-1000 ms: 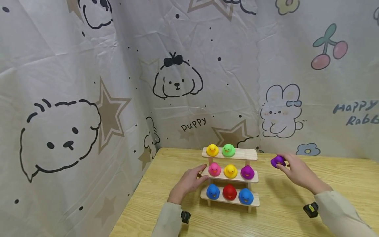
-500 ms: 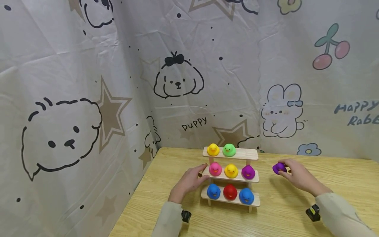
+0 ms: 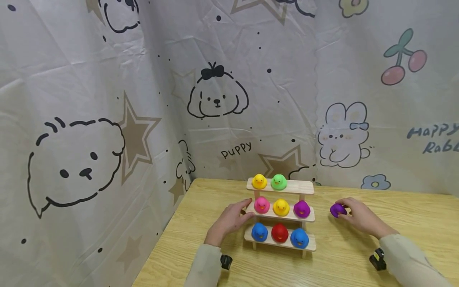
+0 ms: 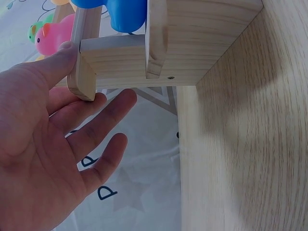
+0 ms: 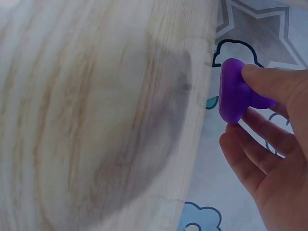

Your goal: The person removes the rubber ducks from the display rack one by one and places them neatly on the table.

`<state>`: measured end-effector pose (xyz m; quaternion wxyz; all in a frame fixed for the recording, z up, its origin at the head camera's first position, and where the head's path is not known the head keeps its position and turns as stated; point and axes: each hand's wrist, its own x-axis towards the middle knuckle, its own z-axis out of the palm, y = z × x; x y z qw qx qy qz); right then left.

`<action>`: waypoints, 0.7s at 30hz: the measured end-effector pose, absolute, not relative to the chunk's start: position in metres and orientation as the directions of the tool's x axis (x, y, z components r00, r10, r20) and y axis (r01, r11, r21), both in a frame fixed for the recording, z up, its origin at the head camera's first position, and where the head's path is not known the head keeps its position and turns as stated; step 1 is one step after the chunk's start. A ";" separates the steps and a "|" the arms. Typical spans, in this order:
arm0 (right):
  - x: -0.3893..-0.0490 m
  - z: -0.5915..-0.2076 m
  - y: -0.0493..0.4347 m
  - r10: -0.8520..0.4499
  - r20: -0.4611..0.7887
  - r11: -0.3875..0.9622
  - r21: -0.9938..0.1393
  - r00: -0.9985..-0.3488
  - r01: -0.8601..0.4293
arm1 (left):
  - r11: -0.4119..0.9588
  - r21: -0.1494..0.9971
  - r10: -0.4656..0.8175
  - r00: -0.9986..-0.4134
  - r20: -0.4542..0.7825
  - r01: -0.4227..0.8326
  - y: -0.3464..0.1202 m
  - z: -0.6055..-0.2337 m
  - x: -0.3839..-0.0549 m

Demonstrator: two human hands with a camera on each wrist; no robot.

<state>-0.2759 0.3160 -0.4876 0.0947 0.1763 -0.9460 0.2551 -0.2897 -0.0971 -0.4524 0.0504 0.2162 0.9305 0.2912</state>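
Note:
My right hand (image 3: 362, 216) pinches a purple rubber duck (image 3: 338, 210) between thumb and fingers, to the right of a three-tier wooden display stand (image 3: 297, 186). The right wrist view has this duck (image 5: 233, 91) held just off the tabletop, a shadow falling beside it. At the stand's left side, my left hand (image 3: 229, 219) grips the end of the middle board (image 4: 83, 79), thumb above and fingers below. A yellow duck (image 3: 259, 181) and a green duck (image 3: 278, 182) sit on the top tier, whose right end is bare.
On the middle tier stand pink (image 3: 262, 205), yellow (image 3: 281, 207) and purple (image 3: 302, 209) ducks. Blue (image 3: 259, 232), red (image 3: 279, 233) and blue (image 3: 299, 238) ducks line the bottom tier. Behind the wooden table (image 3: 344, 255) hangs a printed cloth (image 3: 287, 103).
My right hand has lowered the purple duck toward the table. The left hand keeps its grip on the stand, and the ducks on the tiers have not moved.

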 end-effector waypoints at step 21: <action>-0.285 -0.506 0.327 -0.263 0.231 0.786 -0.511 -0.937 -0.347 | 0.739 0.568 0.427 -0.904 0.020 0.362 -0.097 -0.452 -0.290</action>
